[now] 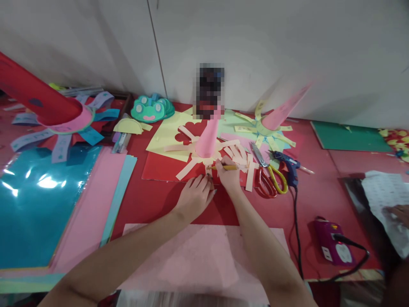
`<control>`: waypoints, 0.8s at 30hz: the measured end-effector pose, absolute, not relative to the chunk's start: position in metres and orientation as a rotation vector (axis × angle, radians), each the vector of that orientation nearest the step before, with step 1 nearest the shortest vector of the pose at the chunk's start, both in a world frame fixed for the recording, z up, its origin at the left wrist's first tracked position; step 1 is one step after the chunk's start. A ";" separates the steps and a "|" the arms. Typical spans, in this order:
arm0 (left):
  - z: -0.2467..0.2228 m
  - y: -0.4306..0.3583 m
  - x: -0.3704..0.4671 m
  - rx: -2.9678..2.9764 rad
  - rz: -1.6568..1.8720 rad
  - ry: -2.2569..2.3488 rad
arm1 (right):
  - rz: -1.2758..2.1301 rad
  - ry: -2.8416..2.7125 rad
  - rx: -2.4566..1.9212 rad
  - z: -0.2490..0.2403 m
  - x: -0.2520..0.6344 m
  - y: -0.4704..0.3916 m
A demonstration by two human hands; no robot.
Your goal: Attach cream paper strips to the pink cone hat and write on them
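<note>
My right hand (229, 174) is closed round a mustard-yellow pen (230, 167), its tip at a pale paper strip (208, 169) with dark marks. Lying flat, my left hand (196, 194) presses the near end of that strip, fingers outstretched. The strip belongs to a paper craft with a pink paper cone (207, 143) standing in its middle and pale strips fanning out. Several loose pale strips (238, 151) lie right of the cone. Under the craft are yellow sheets (159, 138) and a red sheet (156, 166).
To the right lie scissors (266, 172) with red and yellow handles, a blue glue gun (287, 164) and a purple power box (334, 243). A second pink cone craft (284, 113) stands behind. Green frog cut-outs (150, 110) and a blue sheet (41, 213) are leftward. Another person's hand (399, 211) shows far right.
</note>
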State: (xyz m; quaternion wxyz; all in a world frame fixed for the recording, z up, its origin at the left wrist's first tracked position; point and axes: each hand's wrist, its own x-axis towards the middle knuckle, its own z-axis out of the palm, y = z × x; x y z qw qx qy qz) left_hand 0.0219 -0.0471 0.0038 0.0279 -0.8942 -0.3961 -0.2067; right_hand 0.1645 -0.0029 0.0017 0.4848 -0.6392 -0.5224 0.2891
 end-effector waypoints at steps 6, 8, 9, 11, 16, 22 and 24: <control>0.004 -0.047 0.022 -2.761 -0.687 -1.193 | 0.634 -1.137 -1.575 0.002 0.166 -0.006; 0.004 -0.047 0.022 -2.756 -0.675 -1.192 | 0.581 -1.077 -1.582 0.003 0.166 -0.008; 0.004 -0.048 0.022 -2.756 -0.664 -1.192 | 0.559 -1.065 -1.584 0.003 0.166 -0.008; 0.004 -0.048 0.022 -2.756 -0.643 -1.190 | 0.539 -1.069 -1.589 0.004 0.166 -0.008; 0.006 -0.048 0.022 -2.754 -0.601 -1.208 | 0.582 -1.080 -1.576 0.005 0.166 -0.008; 0.005 -0.047 0.023 -2.733 -0.629 -1.192 | 0.599 -1.063 -1.577 0.004 0.167 -0.008; 0.005 -0.047 0.022 -2.730 -0.614 -1.195 | 0.606 -1.062 -1.565 0.003 0.166 -0.008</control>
